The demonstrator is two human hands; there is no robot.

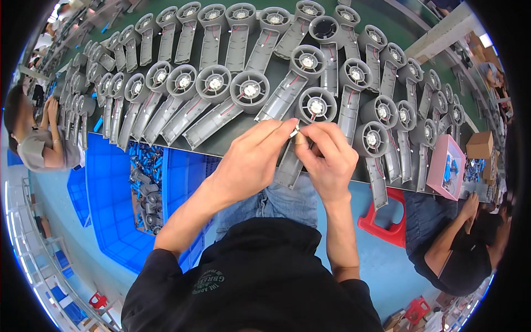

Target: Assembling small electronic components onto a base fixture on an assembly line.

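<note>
I am watching a long dark green table (395,22) carrying many grey fan shells (348,117), which are lying in about 2 curving rows on the left and bunching closer on the right. Their round ends (250,92) are facing mostly up; their handles (212,123) are pointing toward the near edge, some jutting past it. Remotely, I am also seeing a pink box (440,166) sitting at right. Below, a pale blue floor (368,265) is bearing a red stool (381,234).

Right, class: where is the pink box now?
In the head view, the pink box is at the right, between grey fan housings and a brown cardboard box.
</note>
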